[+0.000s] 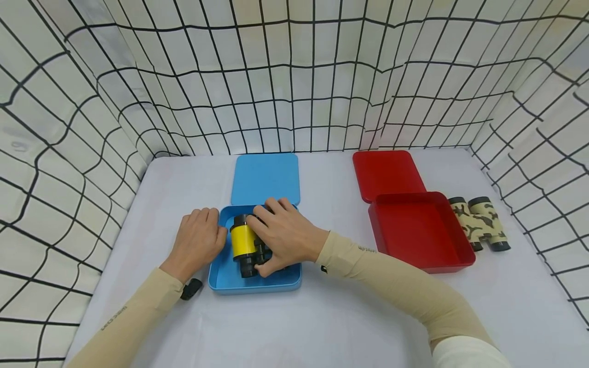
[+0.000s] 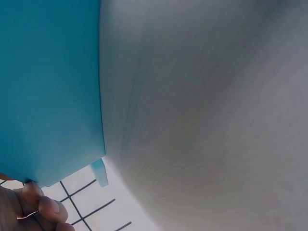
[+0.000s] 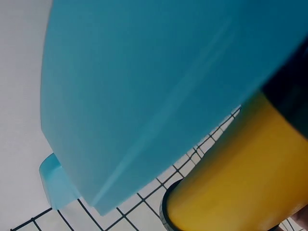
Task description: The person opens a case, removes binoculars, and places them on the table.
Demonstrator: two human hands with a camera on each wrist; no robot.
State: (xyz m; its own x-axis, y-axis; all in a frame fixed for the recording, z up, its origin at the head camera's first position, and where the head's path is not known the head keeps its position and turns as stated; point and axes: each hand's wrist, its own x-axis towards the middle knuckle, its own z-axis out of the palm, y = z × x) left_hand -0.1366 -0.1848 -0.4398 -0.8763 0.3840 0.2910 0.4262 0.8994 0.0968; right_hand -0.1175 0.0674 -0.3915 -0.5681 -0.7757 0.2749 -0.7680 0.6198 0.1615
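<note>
Yellow-and-black binoculars point(image 1: 244, 241) lie in the blue box point(image 1: 230, 286), partly hidden by my right hand point(image 1: 287, 232). That hand grips them from above, its fingers over the far part and its thumb near the eyepiece end. My left hand point(image 1: 199, 237) holds the left wall of the box, with curled fingers at the rim. In the left wrist view, fingertips point(image 2: 48, 207) show beside the blue wall. One yellow barrel point(image 3: 240, 173) appears close by the box's side in the right wrist view.
The blue lid point(image 1: 266, 179) lies folded back behind its box. To the right, a red box point(image 1: 421, 230) stands with its lid point(image 1: 388, 175) open. Camouflage binoculars point(image 1: 480, 225) lie beyond it. Black grid netting point(image 1: 313, 102) surrounds the white table point(image 1: 340, 317).
</note>
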